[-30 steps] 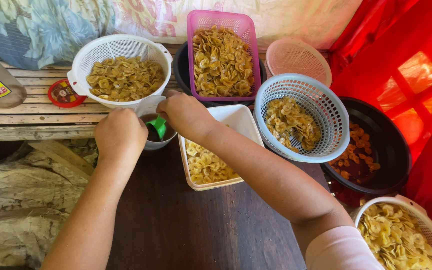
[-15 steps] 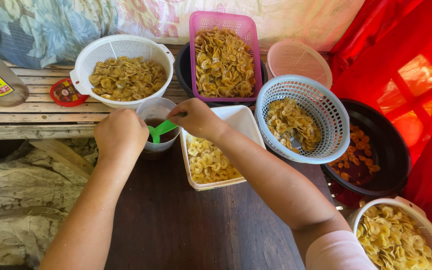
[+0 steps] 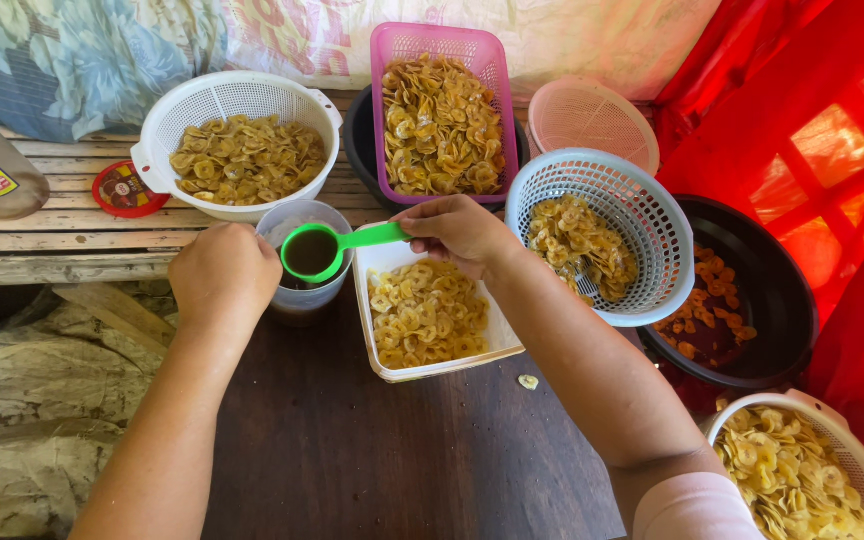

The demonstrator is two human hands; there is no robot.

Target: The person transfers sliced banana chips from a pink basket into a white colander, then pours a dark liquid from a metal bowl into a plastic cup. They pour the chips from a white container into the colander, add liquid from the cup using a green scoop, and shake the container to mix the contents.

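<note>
Scoop [image 3: 314,251] now lifted above cup [image 3: 304,290], right hand [image 3: 457,232] holding

The right hand [image 3: 457,232] pinches the handle of a green scoop [image 3: 327,248] filled with dark liquid, held level over a clear plastic cup [image 3: 302,290] that the left hand [image 3: 224,275] steadies on the dark desk [image 3: 352,450]. Just beside the cup sits a white rectangular tub [image 3: 432,315] of yellow chips, with a white round colander [image 3: 237,140] and a pink basket [image 3: 442,110] of chips behind
</note>
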